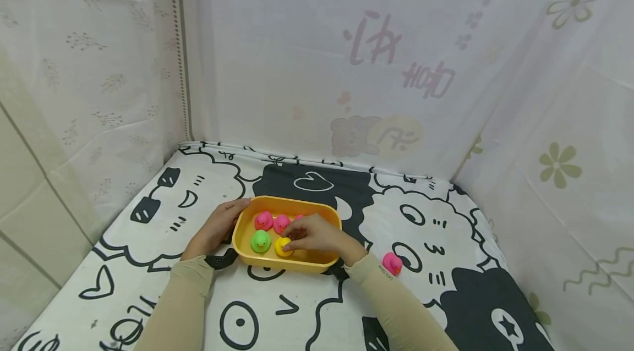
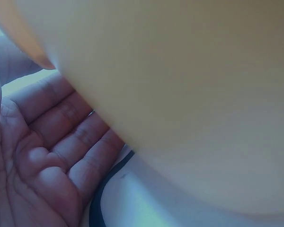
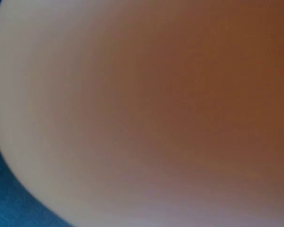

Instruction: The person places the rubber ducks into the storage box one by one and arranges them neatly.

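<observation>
A yellow plastic tray (image 1: 287,266) holds several toy ducks. My right hand (image 1: 317,235) reaches over its right side and pinches a yellow toy duck (image 1: 281,247) between thumb and fingers. Left of that sits a green toy duck (image 1: 260,241). Behind them are pink toy ducks, one at the left (image 1: 263,221), one beside it (image 1: 282,224), and another mostly covered by my right hand. My left hand (image 1: 219,225) touches the tray's left end; its fingers (image 2: 68,118) look fairly straight against the outer wall in the left wrist view. Only a blurred orange-brown surface (image 3: 156,109) fills the right wrist view.
A single pink toy duck (image 1: 392,263) lies on the cloth right of the tray, near my right forearm. The black-and-white printed cloth (image 1: 238,307) covers the table. Pale printed curtains (image 1: 297,65) hang behind and along both sides.
</observation>
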### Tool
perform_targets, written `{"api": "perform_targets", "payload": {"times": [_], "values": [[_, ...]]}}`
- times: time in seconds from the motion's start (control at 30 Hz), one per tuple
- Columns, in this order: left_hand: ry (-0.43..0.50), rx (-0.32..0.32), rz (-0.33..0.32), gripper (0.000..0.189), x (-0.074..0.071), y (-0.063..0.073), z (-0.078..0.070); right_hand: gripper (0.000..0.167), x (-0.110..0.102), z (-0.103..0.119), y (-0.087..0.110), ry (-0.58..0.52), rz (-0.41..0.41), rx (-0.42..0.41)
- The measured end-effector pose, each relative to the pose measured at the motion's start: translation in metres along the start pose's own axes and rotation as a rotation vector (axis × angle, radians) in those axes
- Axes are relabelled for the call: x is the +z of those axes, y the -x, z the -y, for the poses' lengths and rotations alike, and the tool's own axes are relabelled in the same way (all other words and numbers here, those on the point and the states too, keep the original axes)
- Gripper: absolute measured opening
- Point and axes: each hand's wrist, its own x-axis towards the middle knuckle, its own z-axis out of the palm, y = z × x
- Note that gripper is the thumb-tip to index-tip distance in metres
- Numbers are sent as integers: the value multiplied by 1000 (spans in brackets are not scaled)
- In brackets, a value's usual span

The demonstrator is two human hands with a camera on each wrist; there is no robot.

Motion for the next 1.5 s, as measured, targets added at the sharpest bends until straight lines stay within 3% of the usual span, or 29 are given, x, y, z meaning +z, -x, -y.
{"api": "perform_targets", "payload": {"times": [1.0,1.23,1.5], "values": [[-12,-10,-14,76,0,0,0,29,-13,4,7,25,-24,-53],[-12,-12,-12,75,0,2,-1,35,-26,-1,17,15,-62,-29],[-20,1,9,72,0,3,-3,34,-47,-8,40,5,-132,-30]]}}
